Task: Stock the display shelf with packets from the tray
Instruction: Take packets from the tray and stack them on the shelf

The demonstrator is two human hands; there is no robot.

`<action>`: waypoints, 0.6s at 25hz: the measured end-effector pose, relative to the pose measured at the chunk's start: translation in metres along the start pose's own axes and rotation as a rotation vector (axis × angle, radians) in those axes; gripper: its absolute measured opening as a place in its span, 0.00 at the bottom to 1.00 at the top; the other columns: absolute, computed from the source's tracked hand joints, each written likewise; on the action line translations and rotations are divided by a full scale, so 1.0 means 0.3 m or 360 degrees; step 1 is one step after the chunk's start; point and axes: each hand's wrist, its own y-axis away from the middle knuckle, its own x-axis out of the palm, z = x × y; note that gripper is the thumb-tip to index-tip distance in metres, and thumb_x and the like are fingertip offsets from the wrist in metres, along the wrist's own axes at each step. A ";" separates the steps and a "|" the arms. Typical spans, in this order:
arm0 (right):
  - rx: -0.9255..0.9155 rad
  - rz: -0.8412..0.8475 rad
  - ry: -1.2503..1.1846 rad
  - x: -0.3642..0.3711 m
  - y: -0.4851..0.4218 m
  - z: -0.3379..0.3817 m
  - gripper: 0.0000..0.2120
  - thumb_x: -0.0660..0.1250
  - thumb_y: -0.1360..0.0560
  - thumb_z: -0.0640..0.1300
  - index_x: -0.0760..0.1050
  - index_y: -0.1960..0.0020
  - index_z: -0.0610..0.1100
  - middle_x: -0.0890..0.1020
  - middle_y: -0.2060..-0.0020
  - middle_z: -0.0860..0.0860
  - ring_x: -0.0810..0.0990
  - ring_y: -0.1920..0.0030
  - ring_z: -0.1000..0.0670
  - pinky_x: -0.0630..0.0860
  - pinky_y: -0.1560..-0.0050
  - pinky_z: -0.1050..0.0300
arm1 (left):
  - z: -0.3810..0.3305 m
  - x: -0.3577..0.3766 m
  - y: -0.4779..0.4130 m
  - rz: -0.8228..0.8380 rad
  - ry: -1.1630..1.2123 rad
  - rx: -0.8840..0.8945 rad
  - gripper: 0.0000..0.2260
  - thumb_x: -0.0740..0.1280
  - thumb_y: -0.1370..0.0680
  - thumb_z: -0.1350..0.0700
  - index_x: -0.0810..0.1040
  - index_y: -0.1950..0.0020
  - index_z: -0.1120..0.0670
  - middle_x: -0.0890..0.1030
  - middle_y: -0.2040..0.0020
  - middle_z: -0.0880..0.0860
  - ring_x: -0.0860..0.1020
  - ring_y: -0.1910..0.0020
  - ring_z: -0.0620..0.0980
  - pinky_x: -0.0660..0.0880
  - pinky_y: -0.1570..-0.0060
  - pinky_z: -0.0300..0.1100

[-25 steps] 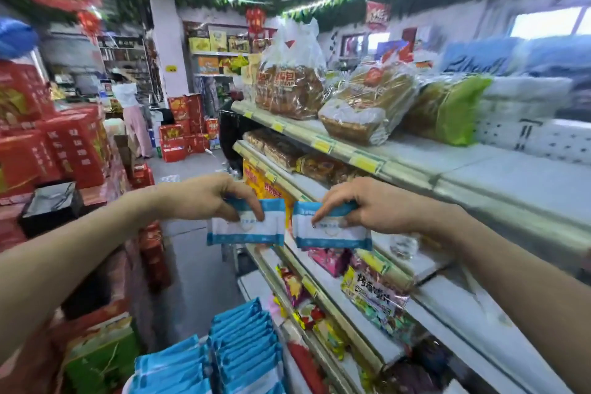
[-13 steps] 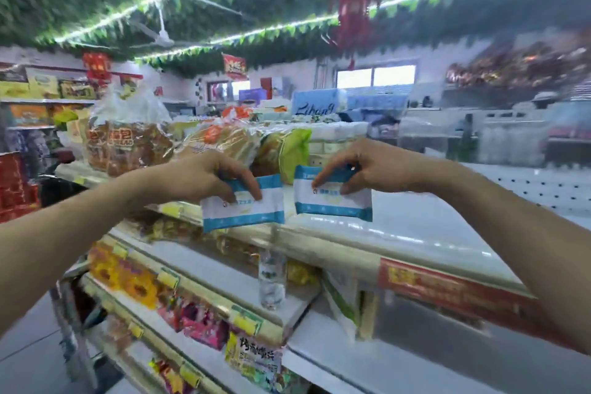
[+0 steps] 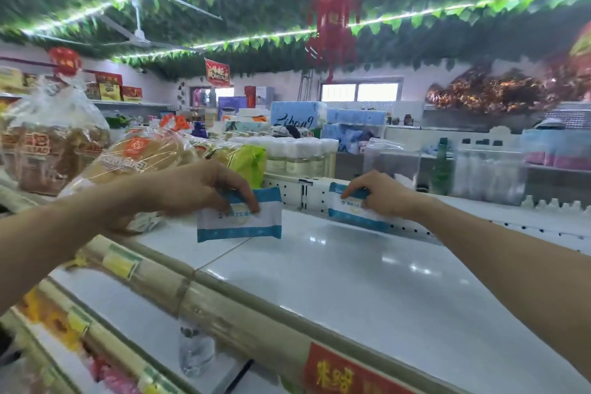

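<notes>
Head view, the only 1 on offer: 2 white packets with blue bands were held over the white top shelf (image 3: 335, 281). The left packet (image 3: 240, 222) was pinched along its upper edge by the left hand (image 3: 198, 189), with the fingers curled down over the front and clamped on it and the thumb hidden behind. It was hung upright over the shelf's front-left part, and whether its lower edge was touching the surface couldn't really be told. The right packet (image 3: 347, 213) was gripped much the same way by the right hand (image 3: 380, 195), fingertips closed tight on its top. It was placed further back, right beside the perforated back rail (image 3: 412, 230), tilted a bit, with its bottom edge down at the shelf or just off it. The 2 packets were well apart, with a metal divider post (image 3: 303, 195) seen between them. Bagged bread loaves (image 3: 137, 160) were stacked on the shelf just left of the left hand, with a green packet (image 3: 251, 163) behind it. A yellow price tag (image 3: 120, 262) was stuck on the shelf's front strip, and a red label (image 3: 345, 374) lower right. A red lantern (image 3: 332, 25) was hung from the leafy ceiling.
</notes>
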 end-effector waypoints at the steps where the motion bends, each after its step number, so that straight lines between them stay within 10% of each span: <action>1: 0.0001 0.0010 0.0011 0.018 -0.027 -0.016 0.24 0.67 0.25 0.27 0.83 0.42 0.55 0.81 0.36 0.51 0.78 0.44 0.51 0.72 0.40 0.60 | 0.013 -0.012 -0.026 0.0011 -0.0017 0.0002 0.19 0.69 0.20 0.65 0.87 0.46 0.40 0.82 0.46 0.32 0.81 0.48 0.37 0.78 0.51 0.35; 8: -0.0009 -0.0088 0.0209 0.098 -0.103 -0.124 0.24 0.66 0.24 0.32 0.81 0.41 0.60 0.79 0.39 0.53 0.77 0.42 0.48 0.76 0.36 0.47 | 0.079 -0.042 -0.291 0.0040 -0.0115 0.0162 0.19 0.69 0.20 0.64 0.86 0.46 0.38 0.80 0.41 0.36 0.81 0.48 0.40 0.79 0.52 0.36; 15: -0.0081 -0.0093 0.0911 0.143 -0.043 -0.142 0.28 0.68 0.22 0.43 0.69 0.27 0.65 0.61 0.23 0.53 0.58 0.24 0.45 0.59 0.27 0.42 | 0.111 0.090 -0.584 0.0101 -0.0298 0.0521 0.21 0.70 0.21 0.64 0.82 0.44 0.35 0.80 0.39 0.40 0.80 0.44 0.44 0.82 0.46 0.41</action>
